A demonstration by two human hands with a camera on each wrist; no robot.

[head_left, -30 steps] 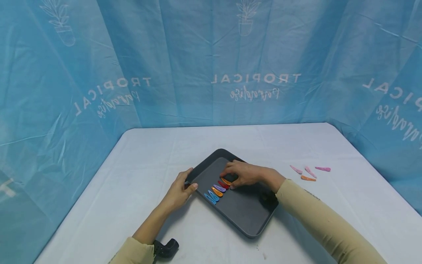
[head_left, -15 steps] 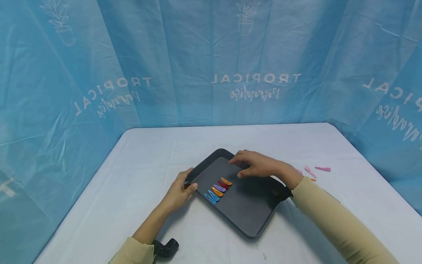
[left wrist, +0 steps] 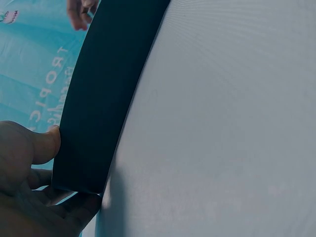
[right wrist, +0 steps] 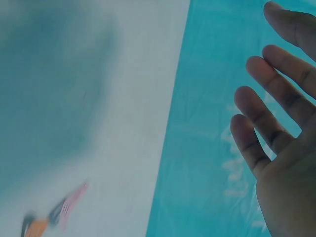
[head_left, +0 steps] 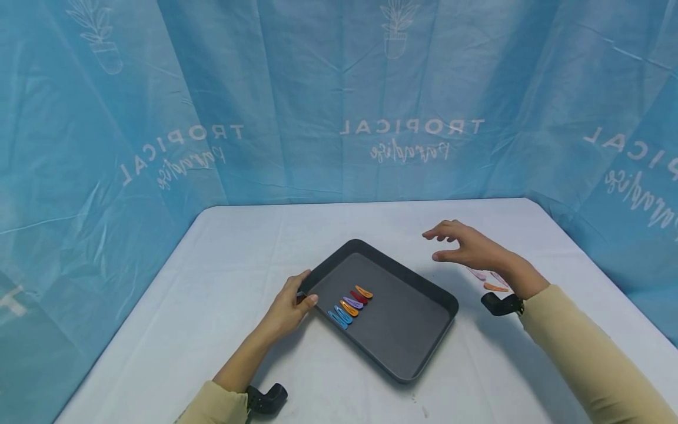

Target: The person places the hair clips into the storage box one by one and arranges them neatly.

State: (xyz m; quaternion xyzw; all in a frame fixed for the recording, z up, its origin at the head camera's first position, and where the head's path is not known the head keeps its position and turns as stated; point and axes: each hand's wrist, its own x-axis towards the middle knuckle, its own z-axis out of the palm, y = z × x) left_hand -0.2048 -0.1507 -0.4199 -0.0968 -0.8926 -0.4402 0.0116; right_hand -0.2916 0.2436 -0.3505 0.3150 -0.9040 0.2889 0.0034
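A dark grey tray (head_left: 402, 330) lies at an angle on the white table. My left hand (head_left: 286, 306) grips its left corner, thumb at the rim and fingers at the outside, as the tray's wall (left wrist: 98, 98) shows in the left wrist view. Inside the tray, snap hair clips form a slanting row: blue clips (head_left: 339, 318), an orange clip (head_left: 348, 308), a purple clip (head_left: 353, 302), a red clip (head_left: 359, 297) and another orange clip (head_left: 364, 291). My right hand (head_left: 471, 247) hovers beyond the tray's right side, fingers spread and holding nothing.
Loose pink clips (head_left: 477, 274) and an orange clip (head_left: 495, 287) lie on the table by my right wrist, partly hidden by it. Blue printed curtains (head_left: 339, 165) surround the table's back and sides. Black wrist cameras (head_left: 267, 400) sit on both wrists.
My right hand has let go of the upper orange clip in the tray, lifted and moved right, out past the tray's edge. My left hand and the tray have stayed put.
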